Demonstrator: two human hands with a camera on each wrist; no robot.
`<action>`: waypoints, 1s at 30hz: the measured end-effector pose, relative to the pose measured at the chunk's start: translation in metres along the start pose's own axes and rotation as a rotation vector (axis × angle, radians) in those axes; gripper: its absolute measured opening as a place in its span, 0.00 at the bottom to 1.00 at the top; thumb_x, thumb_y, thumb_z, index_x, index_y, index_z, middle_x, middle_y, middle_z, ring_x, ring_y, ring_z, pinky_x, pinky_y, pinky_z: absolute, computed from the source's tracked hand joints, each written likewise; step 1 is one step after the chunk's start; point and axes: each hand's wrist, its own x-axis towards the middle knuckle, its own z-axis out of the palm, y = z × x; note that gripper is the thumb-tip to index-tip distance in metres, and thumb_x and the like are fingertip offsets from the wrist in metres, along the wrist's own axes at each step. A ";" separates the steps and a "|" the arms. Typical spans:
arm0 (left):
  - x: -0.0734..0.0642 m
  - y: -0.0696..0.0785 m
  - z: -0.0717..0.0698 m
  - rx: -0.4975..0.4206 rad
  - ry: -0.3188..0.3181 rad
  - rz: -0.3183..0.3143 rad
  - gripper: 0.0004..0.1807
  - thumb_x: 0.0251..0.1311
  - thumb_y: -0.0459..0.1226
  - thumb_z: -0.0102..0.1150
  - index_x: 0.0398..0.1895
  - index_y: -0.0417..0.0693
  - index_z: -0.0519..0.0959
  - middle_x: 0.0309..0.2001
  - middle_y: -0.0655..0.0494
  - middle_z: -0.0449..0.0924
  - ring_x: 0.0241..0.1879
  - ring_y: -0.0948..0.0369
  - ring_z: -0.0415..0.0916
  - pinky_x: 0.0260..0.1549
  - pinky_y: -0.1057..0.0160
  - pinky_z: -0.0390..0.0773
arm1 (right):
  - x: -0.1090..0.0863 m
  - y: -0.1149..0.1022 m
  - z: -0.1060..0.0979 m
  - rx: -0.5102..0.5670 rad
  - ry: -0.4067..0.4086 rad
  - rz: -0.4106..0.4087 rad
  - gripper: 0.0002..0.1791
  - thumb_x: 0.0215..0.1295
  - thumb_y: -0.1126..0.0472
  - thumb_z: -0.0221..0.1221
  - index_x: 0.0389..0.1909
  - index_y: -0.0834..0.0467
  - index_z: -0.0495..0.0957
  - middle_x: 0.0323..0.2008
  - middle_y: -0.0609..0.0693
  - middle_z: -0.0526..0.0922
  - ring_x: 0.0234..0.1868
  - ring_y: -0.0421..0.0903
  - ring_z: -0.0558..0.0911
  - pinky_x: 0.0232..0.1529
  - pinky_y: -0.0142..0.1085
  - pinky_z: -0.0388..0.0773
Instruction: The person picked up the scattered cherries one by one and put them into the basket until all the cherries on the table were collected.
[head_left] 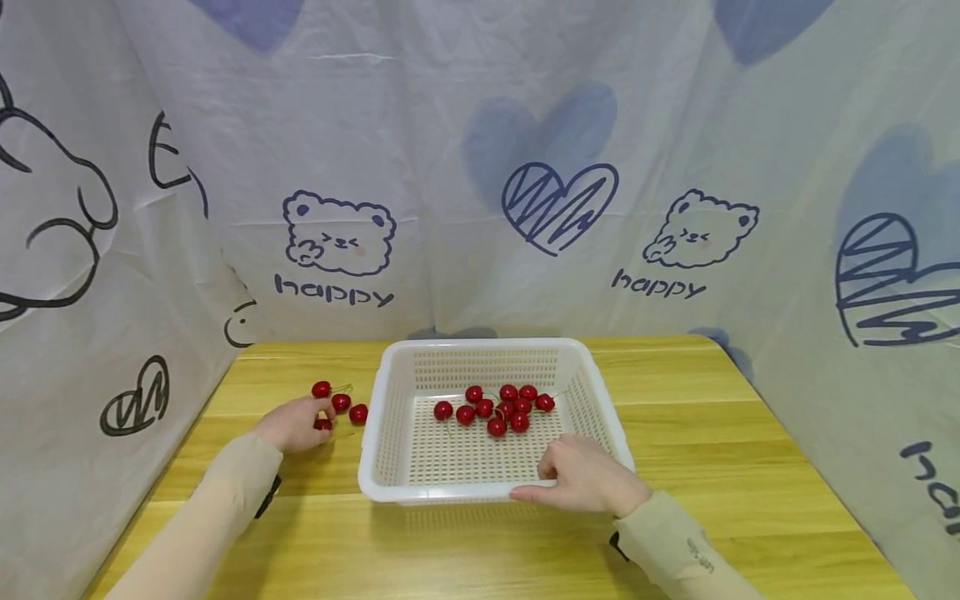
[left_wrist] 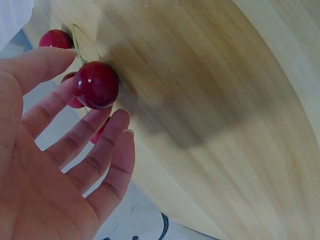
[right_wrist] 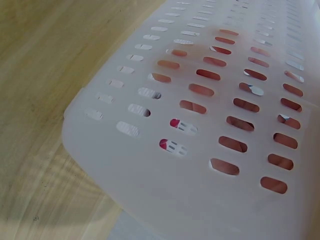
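Note:
My left hand (head_left: 298, 423) is left of the basket, its fingers loosely spread around a red cherry (left_wrist: 96, 85) with a green stem. The thumb is close to that stem, and the fingertips sit behind the fruit. Other cherries (head_left: 341, 403) lie just beyond this hand on the table. My right hand (head_left: 581, 475) grips the near rim of a white plastic basket (head_left: 375, 442), with its fingers over the inside. Through the basket's slots, the right wrist view shows parts of those fingers. Several red cherries (head_left: 483, 408) lie on the basket's floor.
The wooden table (head_left: 712, 450) extends to both sides of the basket. A pale cloth (head_left: 442, 167) with blue hearts and bear drawings hangs behind the table and along its sides.

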 end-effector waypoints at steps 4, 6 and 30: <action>-0.002 -0.001 0.001 -0.006 0.001 -0.001 0.11 0.58 0.35 0.63 0.44 0.44 0.79 0.33 0.51 0.77 0.32 0.55 0.70 0.37 0.56 0.72 | -0.001 -0.001 -0.001 0.004 -0.002 0.006 0.37 0.61 0.26 0.58 0.08 0.43 0.53 0.10 0.33 0.47 0.15 0.32 0.48 0.18 0.28 0.49; -0.003 -0.001 0.001 -0.007 0.001 0.002 0.11 0.58 0.35 0.63 0.43 0.44 0.79 0.33 0.50 0.77 0.32 0.55 0.70 0.36 0.56 0.72 | -0.001 -0.001 -0.001 0.002 -0.004 0.006 0.36 0.61 0.27 0.58 0.07 0.43 0.53 0.10 0.33 0.47 0.15 0.32 0.48 0.18 0.28 0.49; 0.004 0.003 0.007 0.003 -0.028 -0.047 0.16 0.53 0.35 0.67 0.45 0.43 0.76 0.40 0.47 0.73 0.34 0.54 0.70 0.36 0.57 0.71 | -0.001 -0.001 -0.002 0.015 -0.017 0.023 0.37 0.60 0.24 0.56 0.07 0.43 0.54 0.09 0.33 0.47 0.14 0.30 0.47 0.18 0.27 0.50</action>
